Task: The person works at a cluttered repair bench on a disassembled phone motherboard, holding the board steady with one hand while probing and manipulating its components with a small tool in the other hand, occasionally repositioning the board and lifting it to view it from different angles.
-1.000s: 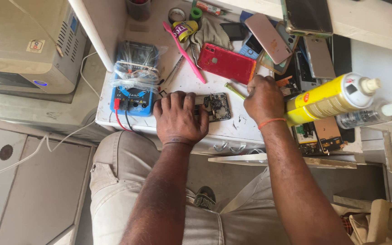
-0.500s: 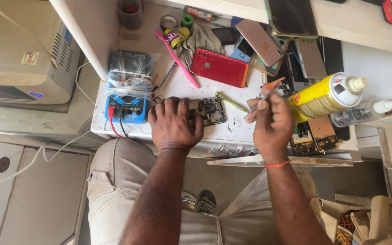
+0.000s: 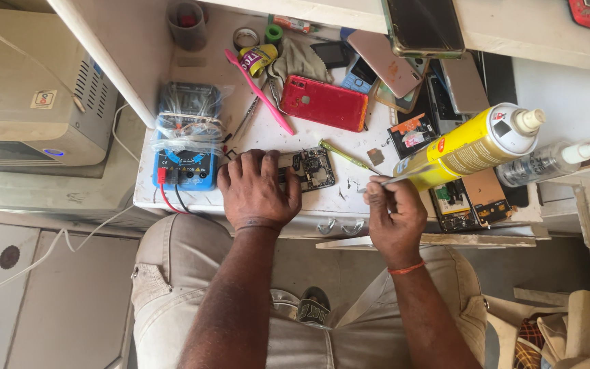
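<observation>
While my left hand (image 3: pixel 257 189) lies flat with its fingers closed over the near-left end of the phone circuit board (image 3: pixel 308 168) on the white worktable (image 3: pixel 192 61), my right hand (image 3: pixel 394 213) pinches slim metal tweezers (image 3: pixel 404 175) just right of it. I judge the board light, stiff and fragile, best held by its edges. Farther off lie a red phone (image 3: pixel 324 103) and, to the left, a blue multimeter (image 3: pixel 186 167).

A: Red phone (image 3: pixel 324 103) back at 12 o'clock?
B: Glossy plastic. Yellow spray can (image 3: pixel 469 145), 2 o'clock: shiny metal w/ white plastic nozzle.
A: Circuit board (image 3: pixel 306 168)?
B: Matt, rough w/ components.
</observation>
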`<action>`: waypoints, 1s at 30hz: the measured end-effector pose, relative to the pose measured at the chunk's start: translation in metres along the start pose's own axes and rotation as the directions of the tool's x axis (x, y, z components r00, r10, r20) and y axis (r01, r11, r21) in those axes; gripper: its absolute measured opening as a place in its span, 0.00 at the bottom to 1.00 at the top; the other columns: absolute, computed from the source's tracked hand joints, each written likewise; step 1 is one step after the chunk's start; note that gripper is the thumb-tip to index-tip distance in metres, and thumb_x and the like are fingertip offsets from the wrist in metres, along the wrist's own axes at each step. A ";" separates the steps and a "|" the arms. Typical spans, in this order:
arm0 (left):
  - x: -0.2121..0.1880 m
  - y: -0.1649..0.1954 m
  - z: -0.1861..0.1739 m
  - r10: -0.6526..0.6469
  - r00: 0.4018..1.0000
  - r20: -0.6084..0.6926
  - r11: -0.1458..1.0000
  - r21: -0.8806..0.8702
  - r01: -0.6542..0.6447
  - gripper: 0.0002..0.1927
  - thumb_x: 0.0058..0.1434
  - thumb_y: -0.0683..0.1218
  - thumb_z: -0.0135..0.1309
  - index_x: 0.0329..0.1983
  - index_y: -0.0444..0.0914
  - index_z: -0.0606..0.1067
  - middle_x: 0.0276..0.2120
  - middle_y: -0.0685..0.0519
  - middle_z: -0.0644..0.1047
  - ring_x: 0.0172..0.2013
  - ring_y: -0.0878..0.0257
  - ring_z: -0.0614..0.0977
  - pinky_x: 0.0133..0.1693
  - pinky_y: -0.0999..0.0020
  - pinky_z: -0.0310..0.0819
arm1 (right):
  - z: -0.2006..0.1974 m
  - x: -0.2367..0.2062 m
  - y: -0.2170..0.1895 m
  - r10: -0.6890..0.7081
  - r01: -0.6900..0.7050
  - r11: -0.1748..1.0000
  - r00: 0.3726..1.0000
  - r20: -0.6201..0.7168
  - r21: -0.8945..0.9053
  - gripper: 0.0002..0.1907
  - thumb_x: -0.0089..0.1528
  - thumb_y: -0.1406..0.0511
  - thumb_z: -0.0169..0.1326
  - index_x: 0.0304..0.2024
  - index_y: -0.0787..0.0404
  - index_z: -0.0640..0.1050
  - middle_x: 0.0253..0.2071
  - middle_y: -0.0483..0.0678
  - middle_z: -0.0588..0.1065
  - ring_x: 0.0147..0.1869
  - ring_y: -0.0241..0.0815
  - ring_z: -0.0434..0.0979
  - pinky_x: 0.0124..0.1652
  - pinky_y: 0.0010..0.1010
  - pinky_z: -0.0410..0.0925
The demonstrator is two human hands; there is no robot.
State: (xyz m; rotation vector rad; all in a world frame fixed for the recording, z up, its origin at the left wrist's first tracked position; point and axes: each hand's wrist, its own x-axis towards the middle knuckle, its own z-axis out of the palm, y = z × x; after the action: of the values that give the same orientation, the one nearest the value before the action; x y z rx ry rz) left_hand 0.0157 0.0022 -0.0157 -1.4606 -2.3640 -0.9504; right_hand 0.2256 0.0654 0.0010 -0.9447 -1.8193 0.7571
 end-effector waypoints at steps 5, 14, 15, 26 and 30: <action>0.001 0.000 -0.002 0.000 0.999 0.032 1.000 -0.006 0.000 0.20 0.55 0.56 0.56 0.48 0.43 0.78 0.46 0.49 0.74 0.49 0.49 0.73 0.55 0.47 0.61 | 0.021 0.000 0.009 0.054 -0.048 0.951 0.998 -0.011 0.304 0.09 0.72 0.69 0.52 0.50 0.69 0.69 0.41 0.52 0.79 0.40 0.35 0.82 0.42 0.26 0.78; 0.000 0.001 -0.002 -0.004 1.000 0.019 1.000 0.005 0.003 0.20 0.55 0.56 0.56 0.47 0.43 0.78 0.45 0.48 0.74 0.49 0.49 0.73 0.56 0.46 0.60 | 0.032 0.001 0.019 0.062 -0.061 0.971 0.998 0.000 0.231 0.09 0.70 0.69 0.55 0.46 0.69 0.68 0.41 0.55 0.81 0.43 0.37 0.84 0.41 0.26 0.79; 0.000 0.001 -0.001 -0.005 1.000 0.016 1.000 -0.001 0.005 0.20 0.55 0.56 0.56 0.47 0.43 0.78 0.45 0.48 0.74 0.49 0.49 0.73 0.56 0.46 0.60 | 0.032 0.000 0.019 0.040 -0.040 0.973 0.999 0.004 0.227 0.10 0.70 0.69 0.55 0.45 0.69 0.68 0.41 0.54 0.81 0.43 0.37 0.84 0.41 0.26 0.79; 0.000 0.002 0.000 -0.005 1.000 0.001 1.000 -0.017 0.005 0.19 0.54 0.56 0.56 0.46 0.43 0.78 0.45 0.49 0.75 0.50 0.49 0.74 0.56 0.45 0.61 | 0.029 0.009 0.012 0.002 0.000 0.999 0.999 0.038 -0.035 0.11 0.69 0.66 0.60 0.40 0.67 0.73 0.32 0.50 0.82 0.32 0.31 0.80 0.34 0.21 0.72; 0.000 0.001 0.000 -0.012 0.999 0.031 1.000 -0.021 0.013 0.20 0.55 0.56 0.56 0.46 0.42 0.77 0.45 0.48 0.74 0.49 0.48 0.73 0.55 0.45 0.61 | 0.030 0.015 0.010 0.016 -0.011 0.997 0.998 0.062 -0.076 0.10 0.68 0.66 0.60 0.40 0.68 0.74 0.31 0.50 0.82 0.31 0.31 0.80 0.34 0.21 0.72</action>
State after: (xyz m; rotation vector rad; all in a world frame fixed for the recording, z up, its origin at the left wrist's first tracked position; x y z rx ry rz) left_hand 0.0169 0.0029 -0.0150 -1.4809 -2.3947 -0.9658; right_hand 0.1972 0.0804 -0.0122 -0.9928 -1.9094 0.7387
